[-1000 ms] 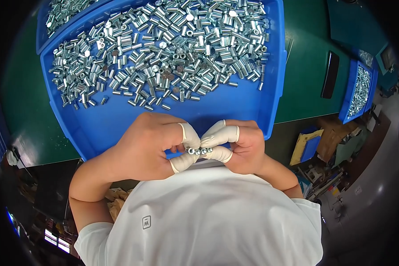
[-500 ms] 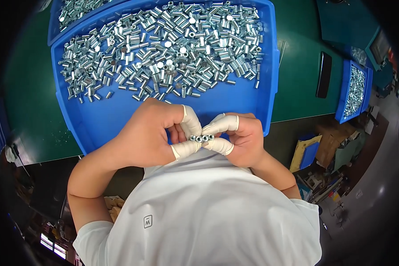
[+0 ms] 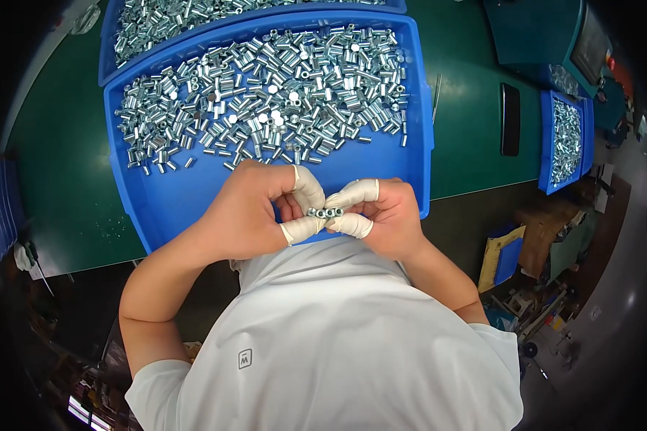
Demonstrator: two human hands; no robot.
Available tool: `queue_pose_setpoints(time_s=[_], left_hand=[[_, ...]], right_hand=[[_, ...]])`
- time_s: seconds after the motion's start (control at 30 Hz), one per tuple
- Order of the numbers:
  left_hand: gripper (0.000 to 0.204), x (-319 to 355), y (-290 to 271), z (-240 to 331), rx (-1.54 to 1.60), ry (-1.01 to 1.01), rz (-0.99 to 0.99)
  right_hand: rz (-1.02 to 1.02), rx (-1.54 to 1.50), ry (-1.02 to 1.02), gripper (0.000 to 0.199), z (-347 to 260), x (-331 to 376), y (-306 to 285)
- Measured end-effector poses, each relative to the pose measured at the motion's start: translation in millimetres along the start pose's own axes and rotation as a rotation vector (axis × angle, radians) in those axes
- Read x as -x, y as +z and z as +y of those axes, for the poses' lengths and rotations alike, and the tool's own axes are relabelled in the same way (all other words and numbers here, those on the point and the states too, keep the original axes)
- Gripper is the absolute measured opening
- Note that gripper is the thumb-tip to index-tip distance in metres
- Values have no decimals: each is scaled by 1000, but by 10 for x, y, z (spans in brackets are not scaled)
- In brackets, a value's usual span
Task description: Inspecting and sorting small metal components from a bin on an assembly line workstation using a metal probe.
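The left hand (image 3: 250, 214) and right hand (image 3: 394, 219) stay clamped on one row of metal sleeves (image 3: 326, 212). None has been released.

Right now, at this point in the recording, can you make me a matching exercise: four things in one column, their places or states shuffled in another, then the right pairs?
Things
1. Row of small silver hollow metal pieces
2. Flat black rectangular object
3. Large blue plastic tray nearest the person
4. White short-sleeved fabric shirt

Places or states
A. Worn, at the bottom of the view
B. Holding many loose metal pieces
C. In the grip of the left hand and right hand
D. On the green tabletop

Pairs
1-C, 2-D, 3-B, 4-A
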State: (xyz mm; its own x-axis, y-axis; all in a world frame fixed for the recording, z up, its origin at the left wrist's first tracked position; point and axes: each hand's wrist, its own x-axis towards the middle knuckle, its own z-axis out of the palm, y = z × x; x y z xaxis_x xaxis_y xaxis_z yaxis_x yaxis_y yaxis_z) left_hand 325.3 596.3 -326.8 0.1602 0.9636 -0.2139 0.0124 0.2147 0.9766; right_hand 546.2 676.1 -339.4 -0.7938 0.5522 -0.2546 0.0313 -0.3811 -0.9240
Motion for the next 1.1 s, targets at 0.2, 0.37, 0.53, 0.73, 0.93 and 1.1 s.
queue_pose_setpoints(time_s=[0.2,0.37,0.53,0.73,0.93,1.1], left_hand=[[34,-27,5,66,-83,59,25],[48,-29,9,82,-265,177,-4],[34,-55,24,-10,-271,253,23],[20,-123,19,-52,-235,286,51],[19,-299,-395,126,9,-41,153],[24,-859,-1018,475,-110,39,530]], right_hand=[[7,-104,58,17,-1,-14,-2],[-7,-70,87,18,-36,-52,29],[-11,-70,151,20,24,-109,-21],[-53,-105,83,26,42,-101,-40],[3,-73,132,20,-52,-105,-79],[-40,-27,134,20,-51,-116,-31]])
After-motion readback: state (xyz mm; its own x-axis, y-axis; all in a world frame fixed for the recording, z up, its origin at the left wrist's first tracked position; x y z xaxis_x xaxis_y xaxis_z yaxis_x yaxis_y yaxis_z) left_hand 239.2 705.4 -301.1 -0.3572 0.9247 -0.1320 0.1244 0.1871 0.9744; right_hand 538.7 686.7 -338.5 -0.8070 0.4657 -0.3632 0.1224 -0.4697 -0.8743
